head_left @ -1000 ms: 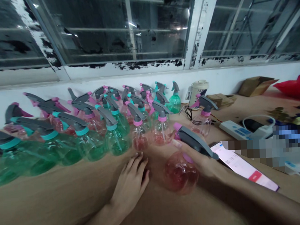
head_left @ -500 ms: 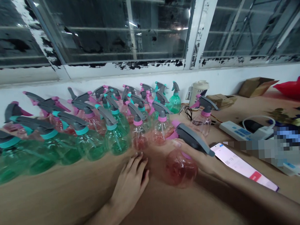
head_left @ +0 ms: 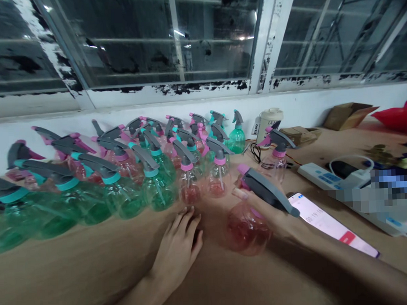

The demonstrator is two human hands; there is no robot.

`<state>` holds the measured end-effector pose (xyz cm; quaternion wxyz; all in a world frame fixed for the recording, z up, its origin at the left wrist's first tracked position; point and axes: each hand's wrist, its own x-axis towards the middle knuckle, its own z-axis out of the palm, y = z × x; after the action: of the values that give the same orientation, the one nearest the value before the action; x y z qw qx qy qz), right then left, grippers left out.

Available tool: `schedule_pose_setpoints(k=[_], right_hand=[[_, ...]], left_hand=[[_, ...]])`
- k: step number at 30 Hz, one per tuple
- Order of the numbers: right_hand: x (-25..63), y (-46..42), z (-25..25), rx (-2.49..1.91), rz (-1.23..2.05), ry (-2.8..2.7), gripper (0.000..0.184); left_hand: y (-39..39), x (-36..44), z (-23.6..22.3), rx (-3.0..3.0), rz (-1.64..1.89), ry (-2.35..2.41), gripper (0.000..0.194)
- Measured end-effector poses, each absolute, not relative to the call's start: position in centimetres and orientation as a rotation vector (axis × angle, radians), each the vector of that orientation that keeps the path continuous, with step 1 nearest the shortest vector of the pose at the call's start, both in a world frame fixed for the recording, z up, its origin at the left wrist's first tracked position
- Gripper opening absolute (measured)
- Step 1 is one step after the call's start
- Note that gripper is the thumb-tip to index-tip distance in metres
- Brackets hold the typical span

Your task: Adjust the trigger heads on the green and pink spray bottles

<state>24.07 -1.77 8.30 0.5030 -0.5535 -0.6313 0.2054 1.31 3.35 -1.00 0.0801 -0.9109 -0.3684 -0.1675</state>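
Observation:
My right hand [head_left: 266, 210] is wrapped round the neck and trigger of a pink spray bottle [head_left: 245, 229] with a grey and pink spray head. The bottle is tilted, its nozzle facing the rows, and its round see-through body shows below my fingers. Palm down on the tabletop lies my left hand [head_left: 178, 236], fingers stretched out and holding nothing. Just beyond its fingertips stand a pink spray bottle [head_left: 190, 189] and a green spray bottle [head_left: 160, 192]. Another pink spray bottle [head_left: 218, 183] is behind the held one.
Several green and pink spray bottles [head_left: 124, 198] fill the left side up to the wall. At the right are a lone pink bottle [head_left: 276, 163], a paper cup [head_left: 270, 122], a lit phone [head_left: 334, 223], a power strip [head_left: 317, 176], a cardboard box [head_left: 346, 117] and a red bag [head_left: 397, 119].
The held spray bottle has shifted slightly to the right with my right hand. My left hand has stayed in place on the table.

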Motion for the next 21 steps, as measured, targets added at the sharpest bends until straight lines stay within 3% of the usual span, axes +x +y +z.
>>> schedule_pose_setpoints(k=[10, 21], right_hand=[[24.5, -0.5, 5.7, -1.216, 0.547, -1.439, 0.019], [24.0, -0.7, 6.7, -1.211, 0.534, -1.482, 0.014]], left_hand=[[3.4, 1.3, -1.1, -2.711, -0.515, -1.086, 0.032], [3.5, 1.2, -1.2, -2.725, -0.513, -1.105, 0.033]])
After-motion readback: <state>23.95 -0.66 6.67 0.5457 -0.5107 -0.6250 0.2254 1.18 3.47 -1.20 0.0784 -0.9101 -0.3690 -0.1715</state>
